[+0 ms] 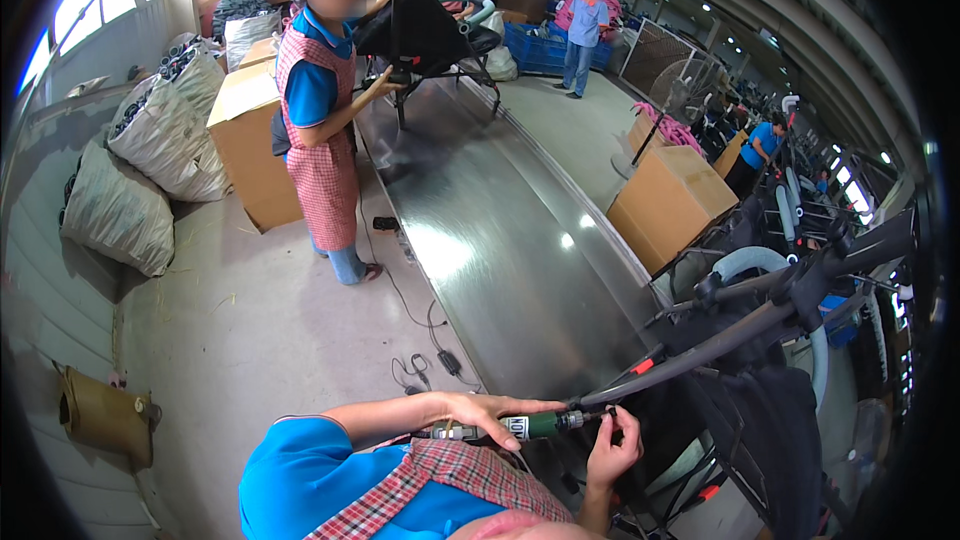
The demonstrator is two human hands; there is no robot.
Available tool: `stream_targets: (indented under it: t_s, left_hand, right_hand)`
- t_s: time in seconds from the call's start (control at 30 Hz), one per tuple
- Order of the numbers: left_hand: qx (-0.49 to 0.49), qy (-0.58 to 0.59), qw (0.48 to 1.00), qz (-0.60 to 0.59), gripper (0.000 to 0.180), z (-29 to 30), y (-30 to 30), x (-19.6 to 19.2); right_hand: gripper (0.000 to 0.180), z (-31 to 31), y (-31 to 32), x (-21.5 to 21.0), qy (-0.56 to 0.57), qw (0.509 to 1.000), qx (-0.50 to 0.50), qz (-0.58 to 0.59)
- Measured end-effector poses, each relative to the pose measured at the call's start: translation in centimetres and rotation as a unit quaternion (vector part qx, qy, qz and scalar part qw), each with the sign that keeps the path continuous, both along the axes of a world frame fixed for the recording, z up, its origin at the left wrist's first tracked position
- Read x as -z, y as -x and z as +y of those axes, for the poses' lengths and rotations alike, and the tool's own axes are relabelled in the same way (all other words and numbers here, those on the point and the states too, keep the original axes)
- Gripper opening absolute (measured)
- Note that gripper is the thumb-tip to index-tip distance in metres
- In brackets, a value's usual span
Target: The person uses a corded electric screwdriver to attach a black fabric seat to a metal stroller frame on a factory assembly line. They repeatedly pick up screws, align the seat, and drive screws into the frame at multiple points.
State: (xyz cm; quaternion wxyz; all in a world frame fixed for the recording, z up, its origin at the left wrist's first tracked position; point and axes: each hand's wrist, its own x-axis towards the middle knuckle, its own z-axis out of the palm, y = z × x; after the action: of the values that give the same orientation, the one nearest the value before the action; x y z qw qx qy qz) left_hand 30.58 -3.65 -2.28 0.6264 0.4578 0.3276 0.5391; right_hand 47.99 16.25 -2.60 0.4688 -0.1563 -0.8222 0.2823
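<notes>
Two hands met near the six o'clock edge of the view, at the near end of a long, shiny metal conveyor table that ran from there up toward twelve o'clock through a wide factory hall with a pale concrete floor, windows at ten o'clock and ceiling lamps at one o'clock. The left hand lay over a slim powered screwdriver with a green body, fingers stretched along it and lightly wrapped, the tool pointing toward three o'clock. The right hand was closed in a pinch at the tool's tip, thumb and fingers gripping something too small to make out. That tip touched the lower end of a dark grey curved tube, part of a black stroller frame with dark fabric, which rose toward three o'clock. A cord trailed across the floor beside the table, with scissors lying near it. At eleven o'clock a co-worker in a checked apron held another black frame on the far end of the table. Cardboard boxes stood at two o'clock and at eleven o'clock, stuffed white sacks at ten o'clock, and more people worked far off at twelve and three o'clock.
</notes>
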Motion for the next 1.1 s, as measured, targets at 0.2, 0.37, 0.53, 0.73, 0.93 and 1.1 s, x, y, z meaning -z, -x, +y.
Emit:
stream_targets:
  t_s: [0.2, 0.37, 0.53, 0.73, 0.93, 1.1]
  left_hand:
    - [0.01, -0.004, 1.0, 0.018, 0.107, 0.2, 0.4, 0.0]
    - [-0.006, -0.032, 0.998, 0.062, 0.105, 0.3, 0.4, 0.9]
    - [0.002, -0.026, 1.0, 0.017, 0.11, 0.4, 0.5, 1.3]
    - [-0.007, -0.03, 0.999, 0.018, 0.11, 0.2, 0.5, 1.5]
    - [0.007, -0.002, 0.999, -0.031, 0.109, -0.2, 0.2, 0.2]
    - [-0.044, -0.03, 0.999, -0.004, 0.108, 0.1, -0.1, 1.1]
  right_hand:
    - [0.015, 0.3, 0.3, 0.2, -0.025, 1.0, 0.005, -0.003]
    - [0.015, 0.1, 0.0, 0.2, -0.044, 0.999, 0.027, -0.004]
    - [0.017, 0.2, 0.2, -0.1, -0.045, 0.999, 0.018, -0.011]
    - [0.018, 0.0, 0.2, -0.1, -0.044, 0.999, 0.023, -0.012]
    - [0.016, 0.2, 0.0, 0.3, -0.043, 0.999, 0.031, -0.003]
    - [0.015, 0.0, 0.2, 0.2, -0.09, 0.996, 0.026, 0.002]
